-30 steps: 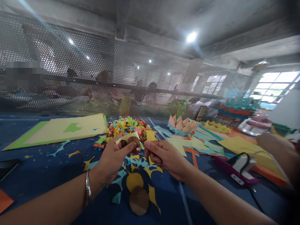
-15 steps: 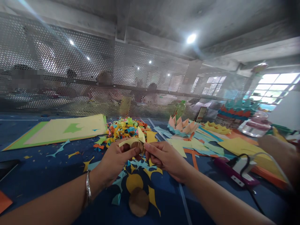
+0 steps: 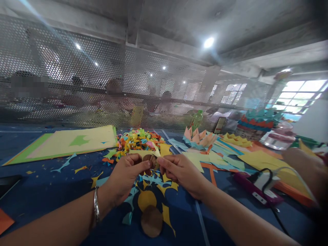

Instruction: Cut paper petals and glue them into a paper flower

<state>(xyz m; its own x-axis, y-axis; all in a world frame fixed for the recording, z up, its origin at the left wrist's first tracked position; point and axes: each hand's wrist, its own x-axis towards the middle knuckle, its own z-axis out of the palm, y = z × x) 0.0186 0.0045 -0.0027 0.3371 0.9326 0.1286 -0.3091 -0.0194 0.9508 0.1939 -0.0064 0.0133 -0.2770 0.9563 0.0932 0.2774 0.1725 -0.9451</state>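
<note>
Both hands meet over the middle of the table, just in front of the heap of scraps. My left hand [image 3: 129,172] is closed, its thumb and fingers pinching a round brown disc [image 3: 149,158] against a pale yellow paper [image 3: 139,152]. My right hand [image 3: 176,171] is closed too, its fingertips at the paper's edge beside the disc. Its fingers hide whether a small tool is also there. Below the hands, a yellow paper circle [image 3: 147,200] lies partly under a larger brown disc [image 3: 152,221]. Blue and yellow offcuts [image 3: 167,217] surround them.
Behind the hands is a heap of colourful scraps [image 3: 139,138]. Paper sheets [image 3: 64,140] are stacked at left. Folded paper crowns [image 3: 198,139], a purple power strip [image 3: 253,188] with cables and another person's blurred arm [image 3: 307,167] are at right. A perforated screen [image 3: 102,85] rises behind.
The pale yellow paper has shifted and turned slightly between my fingers, around the brown disc. My left fingers have lifted and curled a little. Things on the table stay put.
</note>
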